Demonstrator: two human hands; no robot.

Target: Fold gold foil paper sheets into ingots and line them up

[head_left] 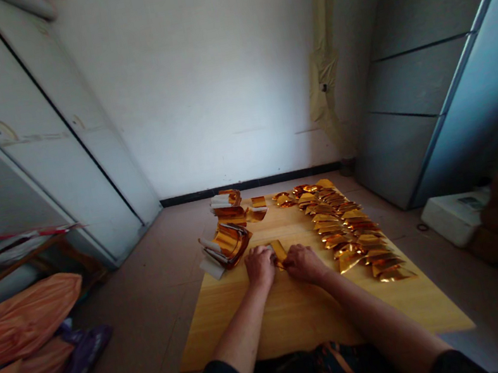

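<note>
A narrow folded strip of gold foil paper (279,249) lies on the wooden board (301,315) between my hands. My left hand (259,264) grips its left side with curled fingers. From the right, my right hand (305,262) pinches its lower end, and the fingertips partly cover the paper. Up and to the left of my left hand lies a curved stack of gold foil sheets (230,241) with pale backing. On the right part of the board, several folded gold foil pieces (327,224) stand packed in rows.
More foil sheets (230,215) sit at the board's far left corner. A grey refrigerator (409,87) and a white box (452,218) stand to the right. White cabinets (52,137) and orange plastic bags (17,324) are on the left, with a wall (213,90) ahead.
</note>
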